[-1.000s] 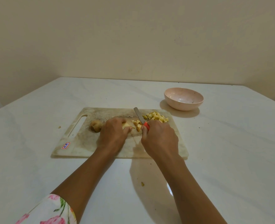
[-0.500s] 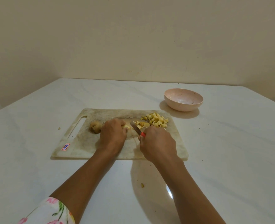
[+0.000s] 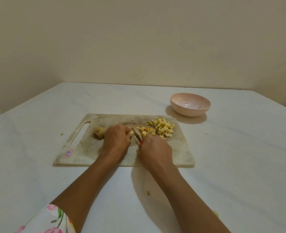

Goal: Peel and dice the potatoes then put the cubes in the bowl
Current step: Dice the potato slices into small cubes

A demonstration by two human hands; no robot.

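Observation:
On the worn white cutting board my left hand presses down on a peeled potato piece, mostly hidden under my fingers. My right hand grips a knife with a red handle, its blade slanting down right beside my left fingertips at the potato piece. A pile of yellow potato cubes lies at the board's far right. An unpeeled brown potato sits on the board to the left of my left hand. The pink bowl stands beyond the board's right corner, holding only a few specks.
The board lies on a white marble table set against a beige wall. A small potato scrap lies on the table between my forearms, another crumb left of the board. A floral sleeve covers my left upper arm.
The knife blade has come back from the cube pile to the piece under my left hand. The loose cubes now lie further right with the pile.

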